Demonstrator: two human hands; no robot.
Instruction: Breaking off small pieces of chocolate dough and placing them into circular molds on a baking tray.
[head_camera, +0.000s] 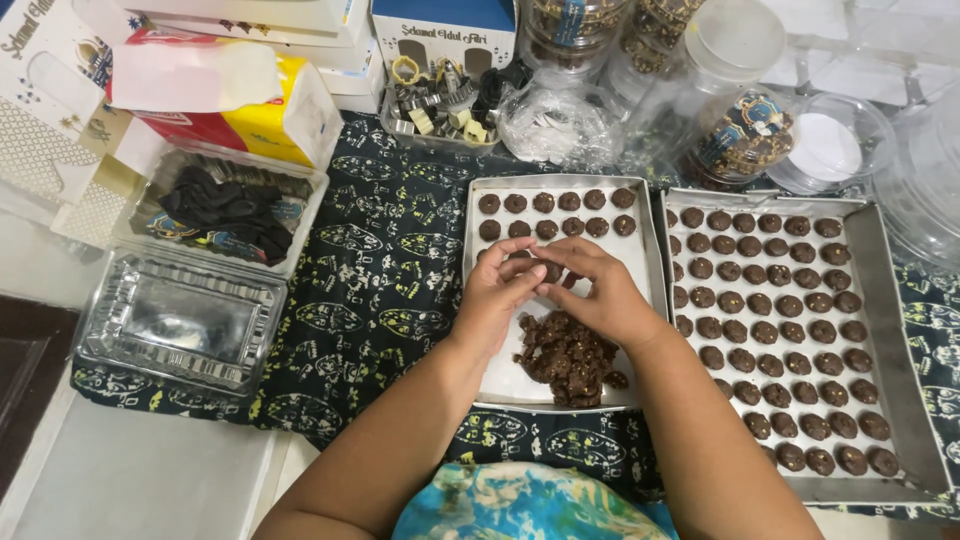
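My left hand (497, 295) and my right hand (598, 290) meet over the middle of a small metal baking tray (646, 262), fingers curled together around a small piece of dark chocolate dough (551, 271). A rough heap of the same nut-studded dough (567, 357) lies on the tray just below my hands. Two rows of small round dough balls (556, 213) sit at the tray's far end. To the right, a larger tray (895, 340) is filled with several rows of the same dark rounds.
A patterned dark cloth (385, 270) covers the table. On the left are an open clear plastic box (180, 320) and a container of dark wrappers (225, 212). Cookie cutters (435, 105), boxes, a tissue pack (230, 95) and clear jars (740, 120) crowd the back.
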